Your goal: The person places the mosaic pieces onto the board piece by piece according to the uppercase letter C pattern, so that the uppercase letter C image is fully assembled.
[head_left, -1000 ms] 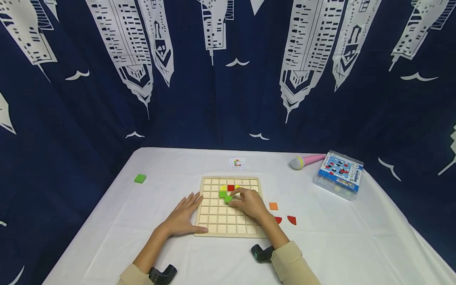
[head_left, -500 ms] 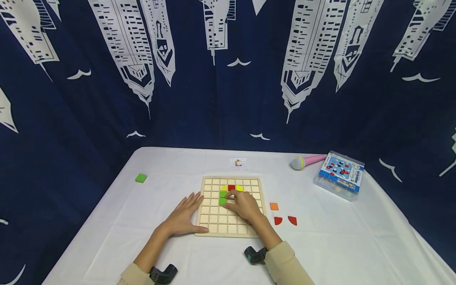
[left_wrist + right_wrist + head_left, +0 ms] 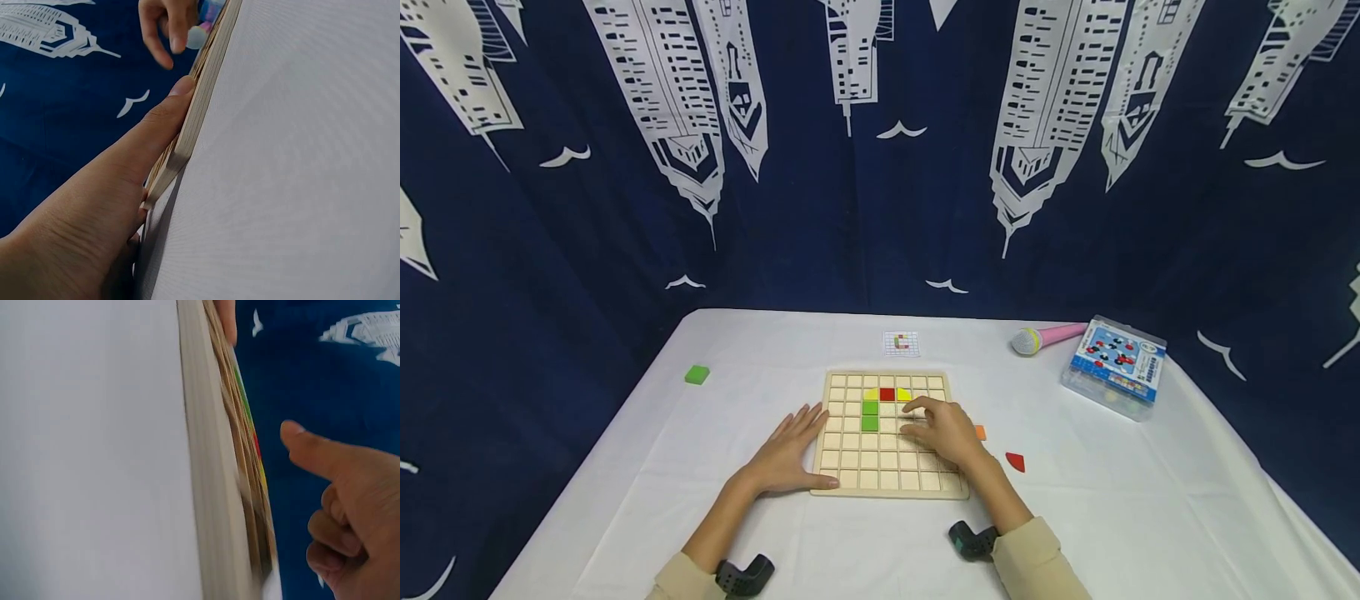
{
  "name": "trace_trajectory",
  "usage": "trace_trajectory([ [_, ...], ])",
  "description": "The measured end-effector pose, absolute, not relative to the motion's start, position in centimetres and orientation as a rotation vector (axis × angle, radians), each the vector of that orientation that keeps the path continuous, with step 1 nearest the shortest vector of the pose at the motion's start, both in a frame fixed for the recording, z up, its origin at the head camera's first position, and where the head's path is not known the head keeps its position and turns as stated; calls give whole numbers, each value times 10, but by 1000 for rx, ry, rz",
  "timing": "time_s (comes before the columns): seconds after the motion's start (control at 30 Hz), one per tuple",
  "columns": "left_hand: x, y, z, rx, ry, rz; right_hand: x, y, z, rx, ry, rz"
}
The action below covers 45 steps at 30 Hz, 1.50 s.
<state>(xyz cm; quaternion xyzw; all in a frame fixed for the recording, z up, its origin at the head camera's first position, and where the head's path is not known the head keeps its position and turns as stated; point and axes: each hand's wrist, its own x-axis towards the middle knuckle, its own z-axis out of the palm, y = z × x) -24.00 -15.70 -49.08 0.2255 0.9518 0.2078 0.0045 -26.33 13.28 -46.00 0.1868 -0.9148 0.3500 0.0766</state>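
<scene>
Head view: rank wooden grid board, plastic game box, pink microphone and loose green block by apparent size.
1. wooden grid board
2. plastic game box
3. pink microphone
4. loose green block

The box and microphone lie farther from the camera, so their true sizes may be understated.

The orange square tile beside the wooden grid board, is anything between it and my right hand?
Nothing visible. The right hand hovers over the wooden grid board's right edge, and the orange square tile peeks out just beside it on the white tablecloth, partly hidden by the hand itself.
</scene>
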Motion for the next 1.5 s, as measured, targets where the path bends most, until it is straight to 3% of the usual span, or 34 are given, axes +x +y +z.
trace_trajectory([
  [0.3,-240,-158,-492,701,2986,657,-245,205,-460,448,-2714,1037],
  [0.83,-242,-157,-492,696,2971,664,-216,292,-473,328,-2831,992],
  [1.5,-240,-157,-491,705,2971,678,-218,282,-470,341,-2787,962],
])
